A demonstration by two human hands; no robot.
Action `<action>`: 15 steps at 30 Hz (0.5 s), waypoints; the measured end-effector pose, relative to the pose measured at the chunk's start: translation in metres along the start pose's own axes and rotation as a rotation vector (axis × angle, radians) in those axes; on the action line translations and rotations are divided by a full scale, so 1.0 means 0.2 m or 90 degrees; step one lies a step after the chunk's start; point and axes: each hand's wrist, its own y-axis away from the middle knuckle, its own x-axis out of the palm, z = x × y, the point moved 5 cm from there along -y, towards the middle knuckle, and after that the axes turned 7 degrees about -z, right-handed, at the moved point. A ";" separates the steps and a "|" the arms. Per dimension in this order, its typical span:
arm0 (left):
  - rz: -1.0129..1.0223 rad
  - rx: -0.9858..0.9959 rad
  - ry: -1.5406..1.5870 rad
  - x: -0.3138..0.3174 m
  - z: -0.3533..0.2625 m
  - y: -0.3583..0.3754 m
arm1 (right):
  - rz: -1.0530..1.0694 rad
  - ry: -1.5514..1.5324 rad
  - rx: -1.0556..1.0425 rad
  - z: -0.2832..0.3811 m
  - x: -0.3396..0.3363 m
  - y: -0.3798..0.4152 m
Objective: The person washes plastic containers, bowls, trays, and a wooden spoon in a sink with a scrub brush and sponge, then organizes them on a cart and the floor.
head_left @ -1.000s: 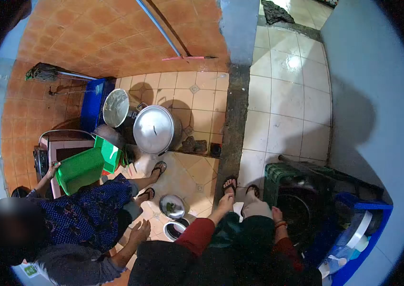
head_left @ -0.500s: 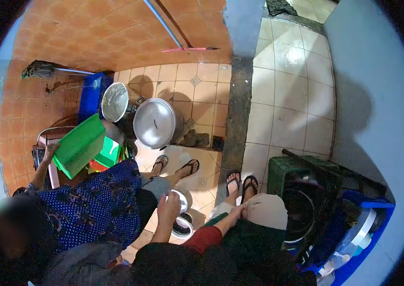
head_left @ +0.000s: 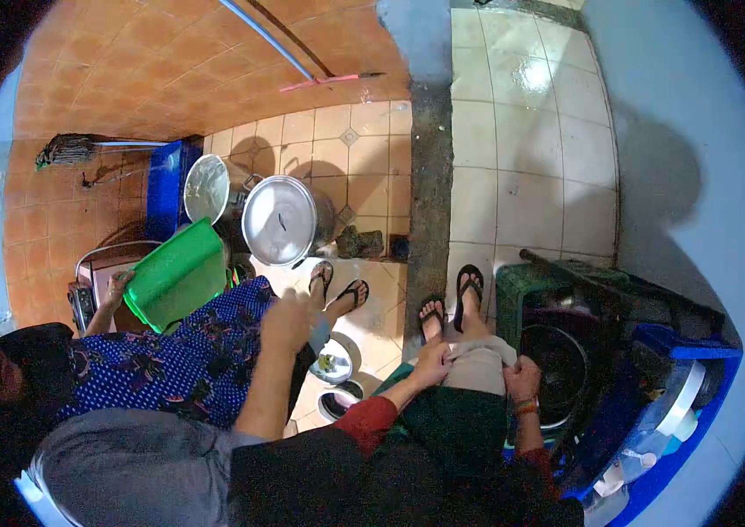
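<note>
Below the middle of the view, my left hand (head_left: 431,364), at the end of a red sleeve, is closed on beige trousers (head_left: 473,373) near the knee. My right hand (head_left: 524,378), with bands at its wrist, grips the same trousers on their right side. Dark green cloth lies across my lap. My feet (head_left: 469,299) stand in black sandals on the tiles in front of the trousers.
At the left, a person in blue patterned clothing holds a green tub (head_left: 179,277). A person's grey-sleeved arm (head_left: 271,378) reaches forward beside me. Ahead are a lidded pot (head_left: 279,221) and bucket (head_left: 207,191); crates (head_left: 728,353) stand right.
My right hand has come into view, gripping the trousers. My right foot has moved forward. The green tub has shifted right, and the grey-sleeved person's hand has moved up and left.
</note>
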 end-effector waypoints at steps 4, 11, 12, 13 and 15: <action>-0.077 0.021 0.021 0.11 -0.08 0.09 | -0.087 0.077 -0.087 -0.16 0.10 0.15; 0.192 -0.207 -0.227 0.55 0.30 0.17 | 0.042 0.043 0.290 -0.87 0.67 0.33; 0.235 -0.140 -0.269 0.59 0.30 0.19 | 0.082 0.020 0.252 -1.02 0.79 0.36; 0.273 -0.064 -0.308 0.64 0.31 0.18 | 0.091 0.016 0.258 -1.01 0.79 0.38; 0.240 -0.065 -0.303 0.69 0.35 0.19 | 0.205 0.025 0.363 -0.95 0.76 0.39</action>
